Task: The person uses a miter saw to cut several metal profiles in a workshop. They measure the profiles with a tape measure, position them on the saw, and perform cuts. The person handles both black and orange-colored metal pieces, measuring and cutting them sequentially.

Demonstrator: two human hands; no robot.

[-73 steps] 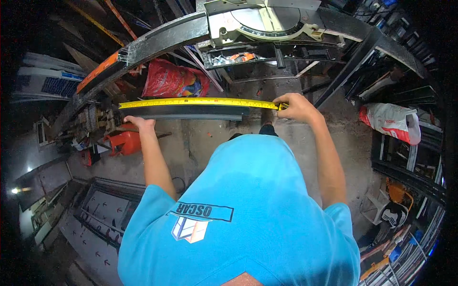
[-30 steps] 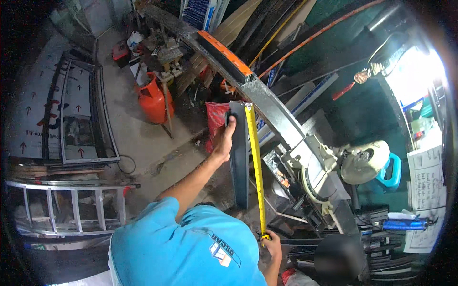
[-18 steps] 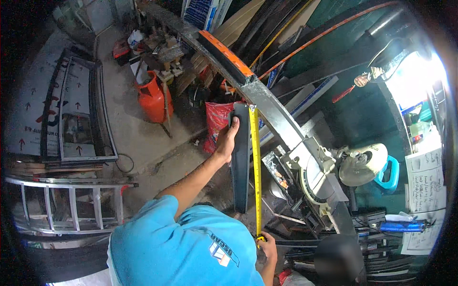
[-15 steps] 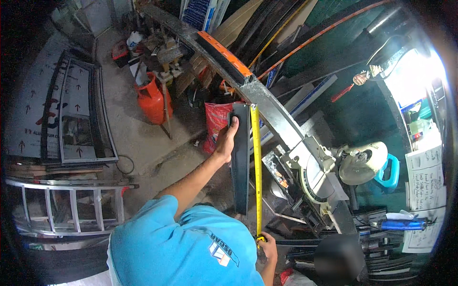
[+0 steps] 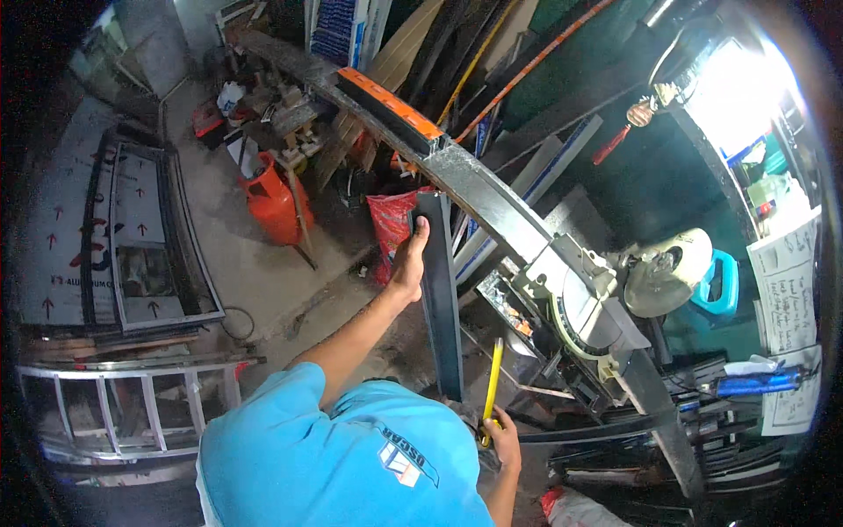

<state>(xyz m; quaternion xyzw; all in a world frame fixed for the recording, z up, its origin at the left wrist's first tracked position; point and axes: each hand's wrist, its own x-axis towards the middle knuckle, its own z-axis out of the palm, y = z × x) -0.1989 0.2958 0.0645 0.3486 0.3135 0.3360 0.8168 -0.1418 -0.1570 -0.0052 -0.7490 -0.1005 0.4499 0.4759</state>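
The left hand [image 5: 408, 263] closed its grip on the upper end of a dark metal bar [image 5: 439, 299] at the frame's centre, the bar running down toward the blue shirt. The right hand [image 5: 505, 439], lower centre, clasped a yellow tape measure [image 5: 492, 386] just right of the bar. A mitre saw [image 5: 597, 307] crowded the right; bare concrete floor [image 5: 255, 272] lay left, near a red gas cylinder [image 5: 272, 202].

Dark grey metal bar [image 5: 439, 299]; yellow tape measure [image 5: 492, 382]; plain light-blue shirt [image 5: 325, 457]; orange-red gas cylinder [image 5: 272, 200], far left; red sack [image 5: 393, 230]; cream saw blade guard [image 5: 667, 272], right.
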